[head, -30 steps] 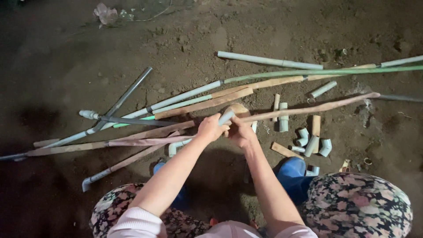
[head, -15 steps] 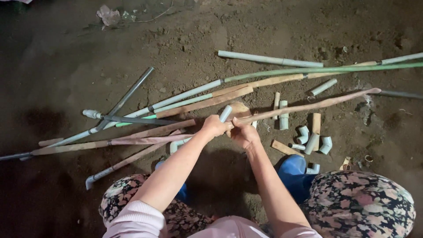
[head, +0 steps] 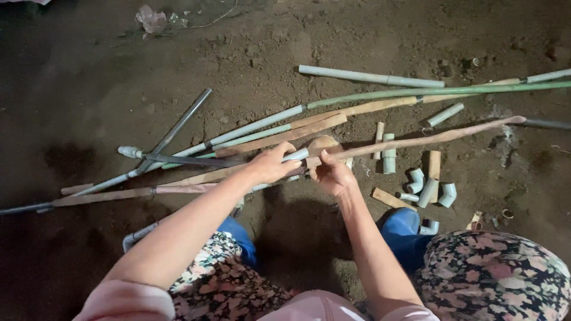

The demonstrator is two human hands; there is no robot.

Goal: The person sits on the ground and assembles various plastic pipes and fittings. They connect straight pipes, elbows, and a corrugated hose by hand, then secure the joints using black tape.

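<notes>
1. Short pale pipe piece (head: 295, 155) sits between both hands, over the dirt ground (head: 89, 71), amid the pipe pile.
2. Left hand (head: 270, 164): fingers curled tight round the piece's near end.
3. Right hand (head: 331, 174): fingers pinched on a long tan pipe (head: 428, 138) running off to their right, end near the pale piece.
4. White elbow fittings (head: 431, 189) lie right of the right fingers.
5. Long green pipe (head: 428, 92) lies beyond the fingertips.
6. Blue boots (head: 398, 224) under wrists.
</notes>
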